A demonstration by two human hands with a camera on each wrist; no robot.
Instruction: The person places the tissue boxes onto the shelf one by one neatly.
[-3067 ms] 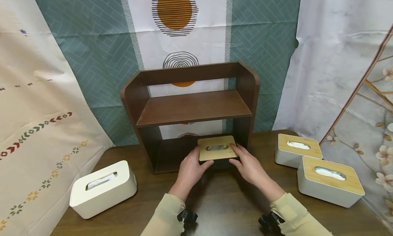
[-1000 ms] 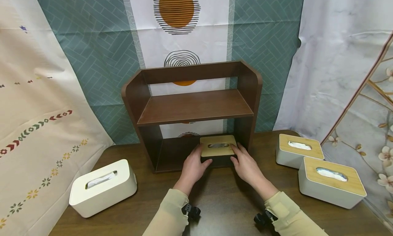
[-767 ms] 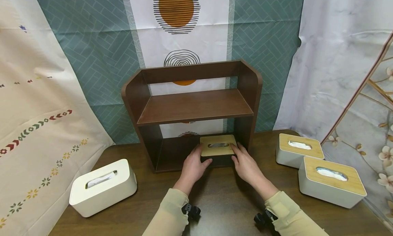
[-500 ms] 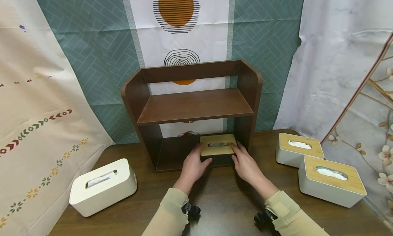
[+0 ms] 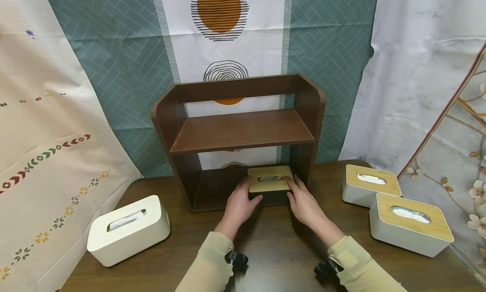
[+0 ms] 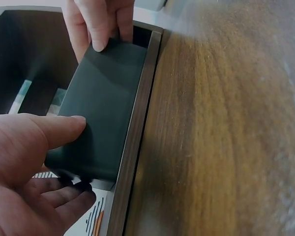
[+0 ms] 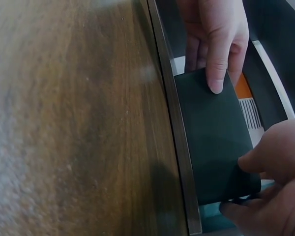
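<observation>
A dark tissue box with a bamboo lid [image 5: 270, 181] sits in the right half of the brown shelf's [image 5: 243, 131] lower compartment, its front face near the shelf's front edge. My left hand [image 5: 250, 193] grips its left end, thumb on the front and fingers curled round the side. My right hand [image 5: 293, 190] grips the right end the same way. In the left wrist view the box's dark front [image 6: 105, 98] lies between my left hand [image 6: 81, 157] and the right hand's fingers [image 6: 103, 24]. The right wrist view shows the box [image 7: 211, 132] and my right hand [image 7: 236, 184].
A white tissue box [image 5: 127, 231] stands on the dark wooden table [image 5: 281, 250] at the left. Two pale boxes with bamboo lids [image 5: 370, 184] [image 5: 410, 224] stand at the right. The shelf's upper board is bare. Patterned curtains hang behind and at both sides.
Since three seconds ago both hands have slid the box a little deeper into the lower compartment. Over the last second hands and box have stayed still.
</observation>
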